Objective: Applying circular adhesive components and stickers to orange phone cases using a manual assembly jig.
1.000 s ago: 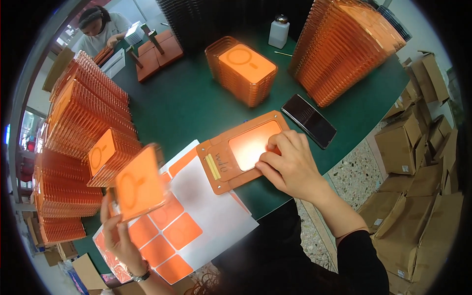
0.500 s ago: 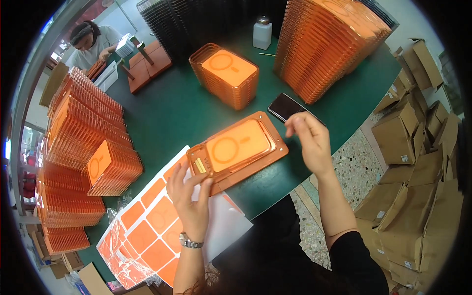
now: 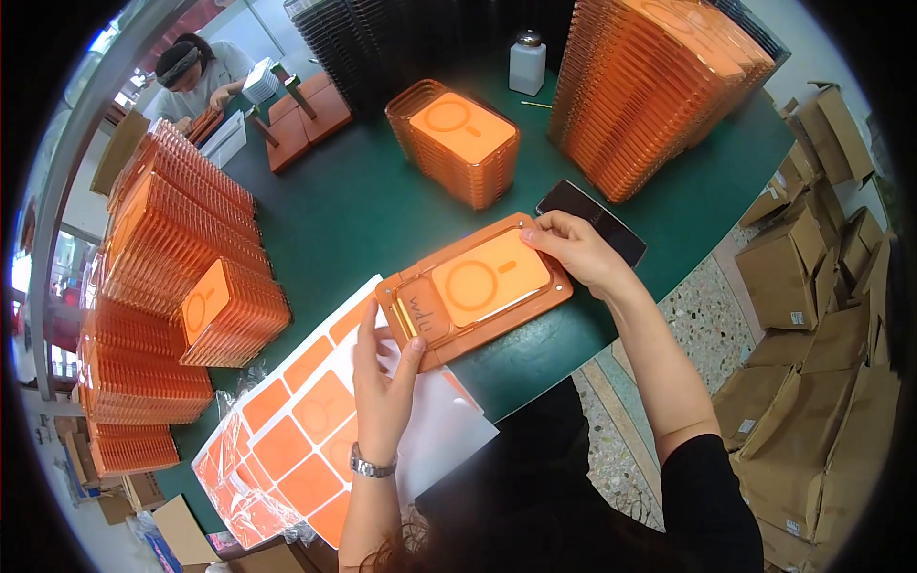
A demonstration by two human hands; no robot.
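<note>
Pressing on both ends of an orange tray (image 3: pixel 475 291), the person's two hands work at the near edge of the green desk (image 3: pixel 353 205). The tray lies flat and slanted, and an orange phone case (image 3: pixel 490 280) with a ring mark sits in its hollow.

The left hand (image 3: pixel 384 374) rests at the tray's near-left end, fingers stretched out and lying loosely open, the thumb tip touching the tray's edge; it grips nothing. A metal wristwatch (image 3: pixel 372 466) sits on that wrist. The right hand (image 3: pixel 573 248) rests at the tray's far-right corner, fingers bent, their tips on the rim of the case; whether it pinches anything cannot be told.

Under the left hand lies a white sheet (image 3: pixel 315 420) carrying rows of orange squares, partly tucked beneath the tray. Just beyond the right hand a dark phone (image 3: pixel 590 212) lies flat on the desk.

Further back stands a short stack of orange cases (image 3: pixel 455 141), well apart from the tray. A tall leaning stack of cases (image 3: pixel 650 86) fills the far right, and a white bottle (image 3: pixel 527 63) stands beside it. More stacks (image 3: pixel 172 277) crowd the left side. Brown cardboard boxes (image 3: pixel 821 286) are piled on the floor to the right. At the far left another person (image 3: pixel 196 76) sits working.
</note>
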